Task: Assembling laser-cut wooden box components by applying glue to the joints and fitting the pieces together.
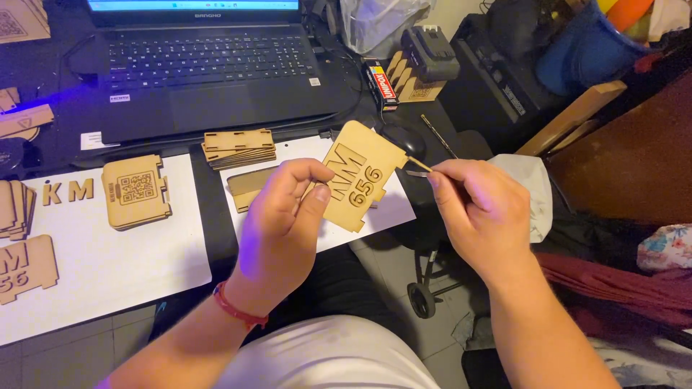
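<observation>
The left hand (282,220) pinches a flat, notched wooden panel (360,173) between thumb and fingers, closed on its left edge; the panel is pale laser-cut board with raised cut-out characters glued to its face, tilted, held above the near edge of the desk. The right hand (477,209) is closed around a thin stick (418,167), its tip touching the panel's right edge; what the stick carries is too small to tell. A red cord bracelet (238,308) circles the left wrist.

Behind the panel lies a white paper sheet (303,151), partly hidden, with another wooden piece under the hand. Further left, a stack of slotted panels (239,148), a square engraved panel (135,191) and a larger white sheet (108,266). A black laptop (209,65) sits far, cut off at the top. Open floor shows near right.
</observation>
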